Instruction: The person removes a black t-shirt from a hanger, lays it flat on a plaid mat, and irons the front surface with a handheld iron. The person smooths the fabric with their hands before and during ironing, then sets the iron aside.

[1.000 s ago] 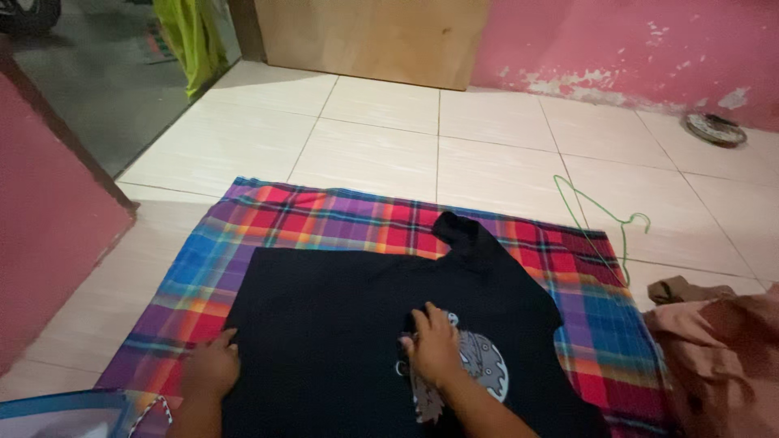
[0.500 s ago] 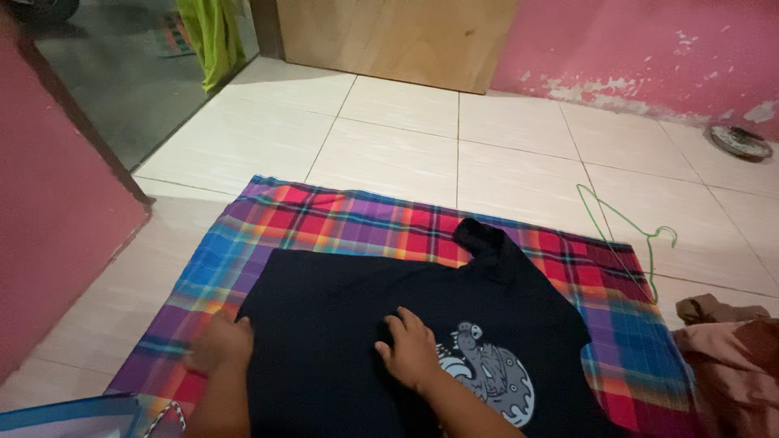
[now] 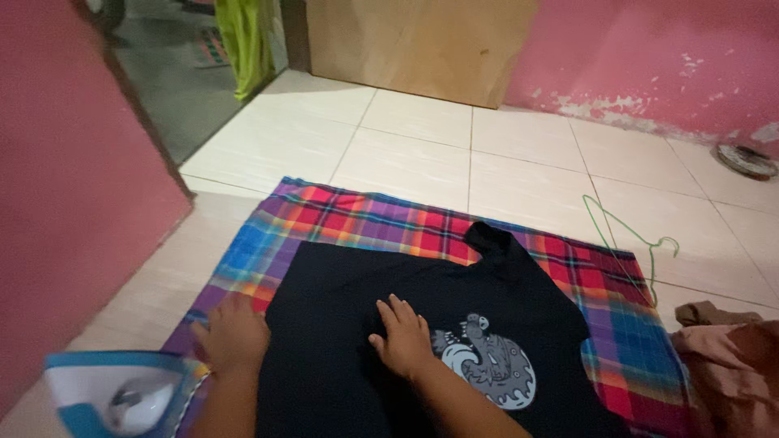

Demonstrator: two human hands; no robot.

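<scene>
A black T-shirt (image 3: 365, 276) with a round grey print (image 3: 487, 365) lies spread on a bright plaid cloth (image 3: 341, 215) on the tiled floor. My right hand (image 3: 402, 337) lies flat on the middle of the shirt, fingers apart, just left of the print. My left hand (image 3: 234, 334) rests at the shirt's left edge, over the plaid cloth, fingers loosely curled. Whether it grips the fabric I cannot make out. One sleeve (image 3: 491, 242) sticks up at the shirt's far side.
A blue and white clothes iron (image 3: 122, 393) sits at the lower left. A green wire hanger (image 3: 629, 235) lies on the tiles to the right. Brown clothes (image 3: 726, 357) are heaped at the right edge. Pink walls, a wooden board and a doorway surround the floor.
My right hand has slid left off the print toward the shirt's middle. My left hand stays at the shirt's left edge. The view has shifted, showing more of the iron.
</scene>
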